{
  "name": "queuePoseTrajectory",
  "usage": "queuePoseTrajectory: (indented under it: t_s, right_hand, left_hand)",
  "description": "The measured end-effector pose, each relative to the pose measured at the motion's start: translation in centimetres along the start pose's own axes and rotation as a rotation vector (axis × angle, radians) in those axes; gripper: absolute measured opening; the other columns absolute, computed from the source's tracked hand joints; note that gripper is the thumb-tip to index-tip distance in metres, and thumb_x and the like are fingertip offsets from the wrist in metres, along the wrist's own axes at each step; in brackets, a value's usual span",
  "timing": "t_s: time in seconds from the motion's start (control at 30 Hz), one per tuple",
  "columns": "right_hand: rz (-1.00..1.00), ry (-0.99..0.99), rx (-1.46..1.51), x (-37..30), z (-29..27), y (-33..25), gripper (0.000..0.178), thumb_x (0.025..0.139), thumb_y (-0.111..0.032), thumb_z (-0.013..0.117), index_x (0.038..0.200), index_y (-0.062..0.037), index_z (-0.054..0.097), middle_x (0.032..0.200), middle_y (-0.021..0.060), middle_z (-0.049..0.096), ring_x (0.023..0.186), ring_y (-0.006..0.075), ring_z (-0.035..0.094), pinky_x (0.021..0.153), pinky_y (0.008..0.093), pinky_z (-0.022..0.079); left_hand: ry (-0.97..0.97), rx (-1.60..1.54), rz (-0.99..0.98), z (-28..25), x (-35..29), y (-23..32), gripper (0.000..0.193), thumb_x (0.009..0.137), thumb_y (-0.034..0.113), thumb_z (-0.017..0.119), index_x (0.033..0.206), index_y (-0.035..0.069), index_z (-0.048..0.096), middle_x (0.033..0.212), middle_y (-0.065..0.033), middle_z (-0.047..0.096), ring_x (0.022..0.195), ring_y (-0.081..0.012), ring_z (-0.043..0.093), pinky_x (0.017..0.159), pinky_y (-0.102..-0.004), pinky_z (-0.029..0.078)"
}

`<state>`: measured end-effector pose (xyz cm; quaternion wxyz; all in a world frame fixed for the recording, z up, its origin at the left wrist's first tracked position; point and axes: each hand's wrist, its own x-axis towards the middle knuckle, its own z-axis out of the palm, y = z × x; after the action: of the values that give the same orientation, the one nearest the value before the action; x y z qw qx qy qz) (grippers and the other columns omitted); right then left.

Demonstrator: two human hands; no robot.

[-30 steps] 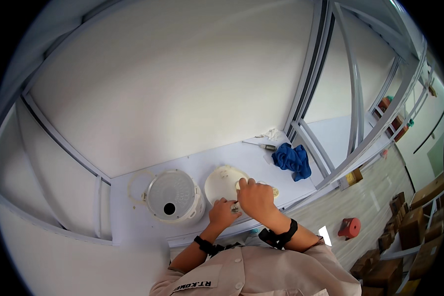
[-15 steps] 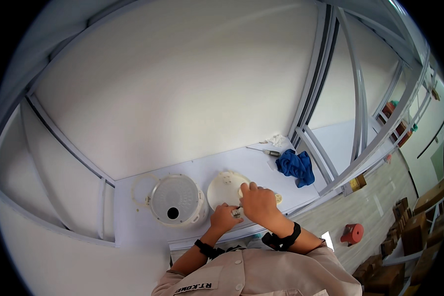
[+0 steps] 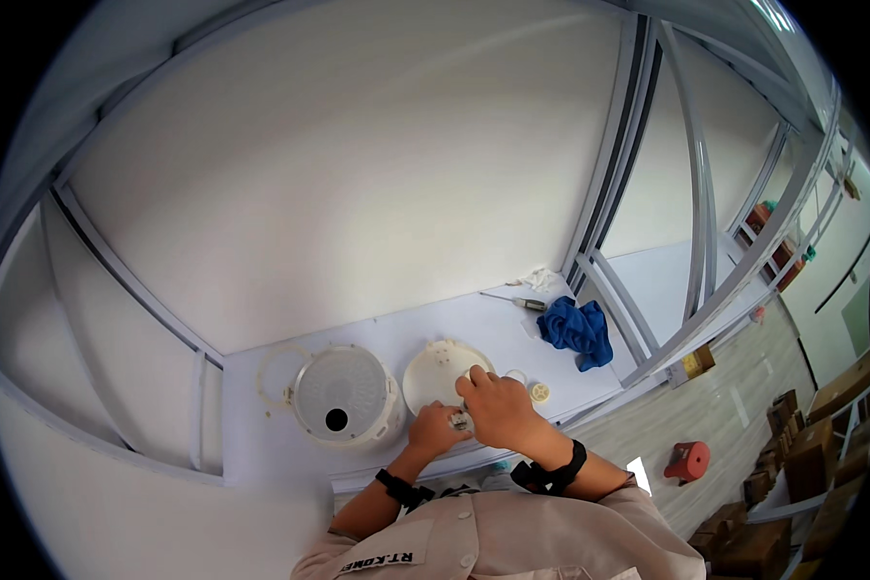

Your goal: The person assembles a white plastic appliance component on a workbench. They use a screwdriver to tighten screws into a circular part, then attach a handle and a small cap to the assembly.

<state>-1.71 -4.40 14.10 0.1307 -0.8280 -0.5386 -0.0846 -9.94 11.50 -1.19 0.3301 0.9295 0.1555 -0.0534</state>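
Observation:
In front of my chest, my left hand (image 3: 437, 431) is closed on a small pale part with a metallic look (image 3: 460, 421). Right beside it, my right hand (image 3: 503, 411) is curled into a fist over the same spot. A cream-coloured end of something pokes out above that fist, but the rest is hidden by the fingers. Behind both hands lies a round cream plate (image 3: 433, 372) with small lumps on it. To the left stands a white round tub (image 3: 350, 389) with a grey disc top and a black hole. A small yellow wheel-like piece (image 3: 539, 392) rests right of my right hand.
A screwdriver (image 3: 529, 304), a blue cloth (image 3: 577, 332) and crumpled white tissue (image 3: 540, 279) lie at the back right of the white table (image 3: 445, 321). A thin cream ring (image 3: 273, 369) lies left of the tub. Metal frame posts flank the table; a red stool (image 3: 687, 461) stands on the floor.
My right hand has tilted and shifted a little left and down, showing more of the yellow piece and a white ring beside it. My left hand stays almost in place.

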Motion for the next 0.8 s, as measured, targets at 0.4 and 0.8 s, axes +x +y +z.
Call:
queuePoseTrajectory:
  t_s: [0.4,0.8]
  right_hand:
    - [0.179,0.020,-0.061,0.7,0.3,-0.8,0.044,0.080,-0.034,0.083,0.104,-0.0093,0.056,0.091,0.0118,0.064,0.073,0.0279,0.071,0.057,0.0384,0.052]
    - [0.082,0.012,0.071,0.2,0.3,-0.6,0.037,0.081,-0.022,0.078,0.108,-0.0085,0.057,0.096,0.0115,0.062,0.081,0.0305,0.071,0.063,0.0412,0.054]
  left_hand:
    - [0.003,-0.017,-0.020,-0.6,-0.5,1.1,0.052,0.073,0.046,0.089,0.116,0.020,0.080,0.111,-0.0099,0.067,0.111,-0.0334,0.064,0.093,-0.0473,0.057]
    - [0.015,0.046,-0.015,-0.4,-0.5,1.0,0.052,0.076,0.049,0.086,0.120,0.022,0.080,0.112,-0.0091,0.067,0.113,-0.0324,0.063,0.094,-0.0465,0.056]
